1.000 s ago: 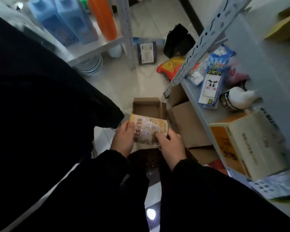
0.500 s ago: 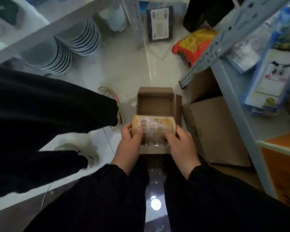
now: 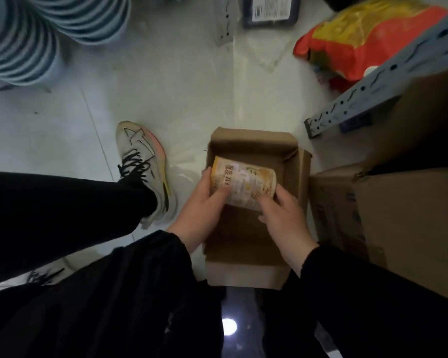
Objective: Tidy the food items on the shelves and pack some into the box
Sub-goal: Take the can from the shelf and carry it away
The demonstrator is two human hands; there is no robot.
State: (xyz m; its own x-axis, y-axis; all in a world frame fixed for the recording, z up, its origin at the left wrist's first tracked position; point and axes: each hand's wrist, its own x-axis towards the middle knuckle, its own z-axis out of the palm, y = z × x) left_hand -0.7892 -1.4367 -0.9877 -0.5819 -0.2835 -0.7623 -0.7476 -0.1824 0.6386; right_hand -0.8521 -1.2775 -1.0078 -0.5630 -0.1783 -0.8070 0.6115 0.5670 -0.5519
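A small open cardboard box (image 3: 248, 140) stands on the pale floor in the middle of the view. Over its far half I hold a yellow-and-white food packet (image 3: 246, 180) with printed writing, lying on its side. My left hand (image 3: 204, 205) grips the packet's left end, thumb on its front. My right hand (image 3: 282, 215) holds its right end with curled fingers. The box's inside below the packet is bare brown card as far as I can see.
A larger cardboard box (image 3: 388, 228) stands right of the small one, under a grey shelf post (image 3: 388, 81). A red-and-yellow bag (image 3: 360, 40) lies at the far right. Stacked bowls (image 3: 23, 42) sit far left. A sneaker (image 3: 145, 166) is left of the box.
I have bent down towards the floor. Both hands carried the packet from waist height down into the mouth of the small box, which now fills more of the view.
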